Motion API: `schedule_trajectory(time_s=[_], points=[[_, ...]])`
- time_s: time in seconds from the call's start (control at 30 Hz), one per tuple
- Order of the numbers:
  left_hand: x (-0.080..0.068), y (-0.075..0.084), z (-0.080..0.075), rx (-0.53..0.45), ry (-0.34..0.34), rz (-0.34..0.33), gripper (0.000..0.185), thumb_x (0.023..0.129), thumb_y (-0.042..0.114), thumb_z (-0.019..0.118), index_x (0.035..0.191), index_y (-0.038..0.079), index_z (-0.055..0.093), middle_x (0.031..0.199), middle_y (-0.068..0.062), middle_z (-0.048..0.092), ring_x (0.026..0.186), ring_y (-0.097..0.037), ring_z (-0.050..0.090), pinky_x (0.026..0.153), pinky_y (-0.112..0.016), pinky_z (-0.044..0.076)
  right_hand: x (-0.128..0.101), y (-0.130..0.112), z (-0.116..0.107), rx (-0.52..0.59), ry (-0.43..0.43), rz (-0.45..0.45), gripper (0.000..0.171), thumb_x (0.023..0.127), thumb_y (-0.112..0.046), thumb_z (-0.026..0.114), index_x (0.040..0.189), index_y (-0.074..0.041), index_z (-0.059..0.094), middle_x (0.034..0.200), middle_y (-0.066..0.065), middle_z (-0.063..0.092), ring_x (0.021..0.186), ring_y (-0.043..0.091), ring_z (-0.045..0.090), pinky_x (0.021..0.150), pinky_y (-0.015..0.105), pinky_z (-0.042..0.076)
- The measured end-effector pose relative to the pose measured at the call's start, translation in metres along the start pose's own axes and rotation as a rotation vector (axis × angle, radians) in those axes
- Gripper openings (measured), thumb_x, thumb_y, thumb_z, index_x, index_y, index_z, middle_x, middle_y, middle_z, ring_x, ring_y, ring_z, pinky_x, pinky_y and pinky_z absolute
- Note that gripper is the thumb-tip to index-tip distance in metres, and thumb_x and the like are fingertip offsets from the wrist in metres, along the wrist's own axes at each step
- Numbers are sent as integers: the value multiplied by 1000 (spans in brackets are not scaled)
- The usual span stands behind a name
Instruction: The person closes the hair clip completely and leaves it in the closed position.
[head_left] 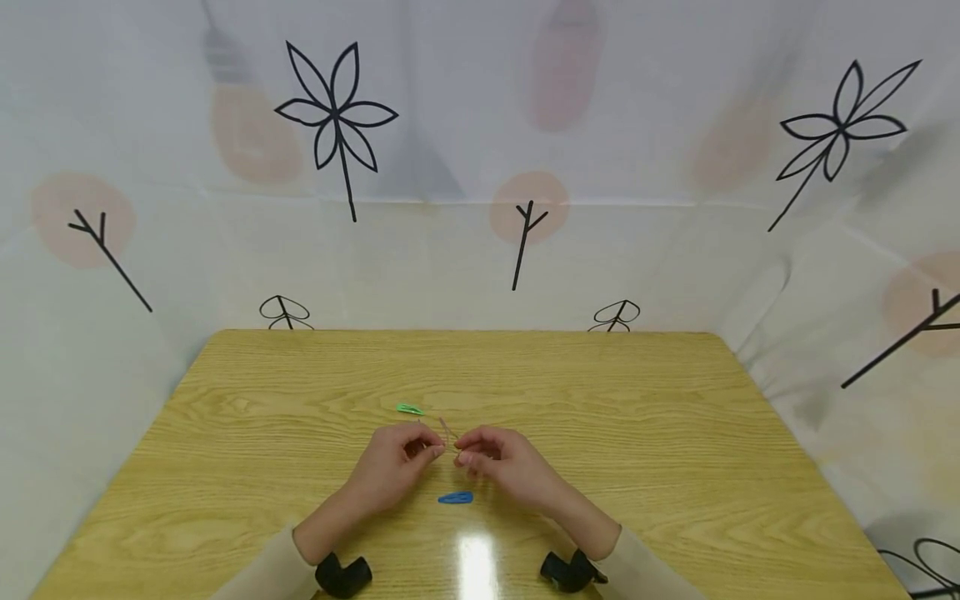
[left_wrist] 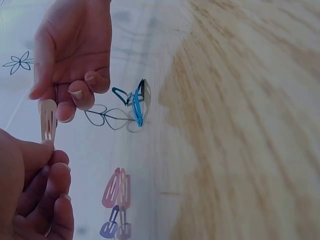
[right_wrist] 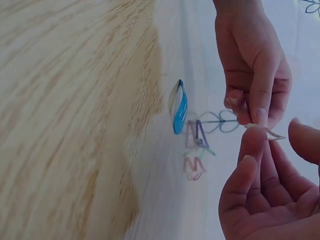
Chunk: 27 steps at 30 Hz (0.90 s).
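Note:
Between both hands is a cream snap hair clip, its two blades spread apart at one end in the right wrist view. My left hand pinches one end of it between thumb and forefinger. At the other end my right hand touches the clip with its fingers, the thumb lifted away from it. A blue hair clip lies on the table on the near side of the hands. Beyond them lie a green hair clip, a pink one and a purple one, partly hidden in the head view.
The wooden table reaches a patterned white cloth at its back edge and sides. Black wrist mounts sit below both hands near the front. A bright glare spot shows on the tabletop.

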<state>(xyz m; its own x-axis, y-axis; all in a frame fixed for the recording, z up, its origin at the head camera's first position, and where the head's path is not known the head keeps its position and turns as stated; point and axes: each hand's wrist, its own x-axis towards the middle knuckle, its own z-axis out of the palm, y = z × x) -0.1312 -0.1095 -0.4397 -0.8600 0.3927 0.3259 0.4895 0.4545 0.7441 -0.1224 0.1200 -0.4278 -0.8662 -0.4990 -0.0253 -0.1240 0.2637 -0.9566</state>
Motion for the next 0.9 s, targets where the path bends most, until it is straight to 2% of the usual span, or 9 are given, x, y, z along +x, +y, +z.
schedule_trajectory(time_s=[0.1, 0.23, 0.47, 0.63, 0.77, 0.9], points=[[0, 0, 0, 5, -1, 6, 7, 93, 12, 72, 90, 18, 74, 82, 16, 64, 68, -5, 55, 61, -25, 48, 1, 2, 0, -34, 18, -5, 22, 99, -18, 64, 116, -4, 69, 101, 6, 71, 92, 23, 66, 75, 31, 53], [0, -2, 1, -1, -2, 17, 2, 94, 18, 71, 94, 16, 73, 85, 14, 65, 70, -5, 56, 62, -26, 49, 2, 2, 0, -55, 33, -24, 19, 100, -13, 61, 114, -2, 69, 99, 8, 71, 87, 25, 66, 72, 31, 54], [0, -3, 1, -41, -65, -4, 21, 97, 22, 67, 117, 14, 69, 102, 9, 67, 79, -7, 59, 67, -27, 51, 0, -1, 0, -13, 40, -23, 19, 102, -3, 55, 116, 0, 67, 102, 15, 72, 89, 32, 67, 76, 39, 55], [0, -2, 0, -42, -92, -13, 15, 98, 23, 65, 112, 19, 71, 99, 14, 67, 80, -6, 59, 67, -27, 50, -1, -3, 1, -2, 50, -25, 19, 101, -2, 55, 116, 0, 67, 102, 17, 71, 89, 32, 67, 76, 40, 56], [0, -2, 1, -29, -82, 1, 8, 98, 24, 66, 104, 20, 70, 92, 14, 64, 76, -6, 58, 64, -26, 50, -2, -9, 2, 8, 61, -14, 19, 101, 1, 54, 115, 3, 67, 101, 20, 70, 89, 37, 66, 76, 46, 55], [-1, -3, 1, -22, -81, 3, 7, 98, 24, 66, 100, 19, 70, 86, 14, 63, 74, -5, 56, 63, -26, 48, -2, -11, 2, -21, 75, -17, 18, 100, 0, 56, 113, 3, 68, 100, 19, 70, 87, 36, 66, 74, 44, 55]])
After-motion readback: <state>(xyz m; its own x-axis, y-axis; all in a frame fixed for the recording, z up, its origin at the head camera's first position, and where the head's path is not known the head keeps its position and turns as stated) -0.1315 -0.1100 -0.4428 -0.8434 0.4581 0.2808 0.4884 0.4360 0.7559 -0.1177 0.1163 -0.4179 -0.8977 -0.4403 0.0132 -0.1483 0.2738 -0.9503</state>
